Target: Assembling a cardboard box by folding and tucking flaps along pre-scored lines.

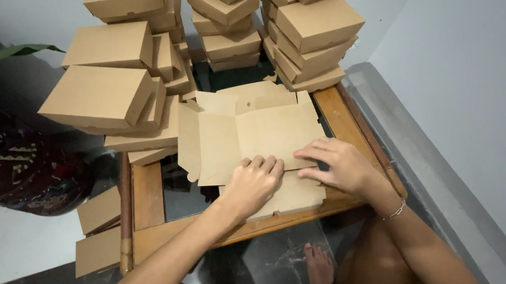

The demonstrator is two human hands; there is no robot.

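Observation:
A flat, unfolded brown cardboard box blank (246, 133) lies on a small wooden table with a dark glass top (146, 197). My left hand (252, 184) presses down on the blank's near edge with its fingers curled over the fold. Just to the right, my right hand (338, 165) rests flat on the same near edge, fingers pointing left. Both hands touch the cardboard where a near flap (290, 197) folds under them. A thin bracelet (397, 210) sits on my right wrist.
Leaning stacks of folded brown boxes crowd the table's far side: left (109, 82), middle (224, 20), right (313, 26). Flat blanks (100, 230) lean by the table's left. A sunflower and patterned dark cloth (11, 167) are at far left. A grey wall (478, 74) is close on the right.

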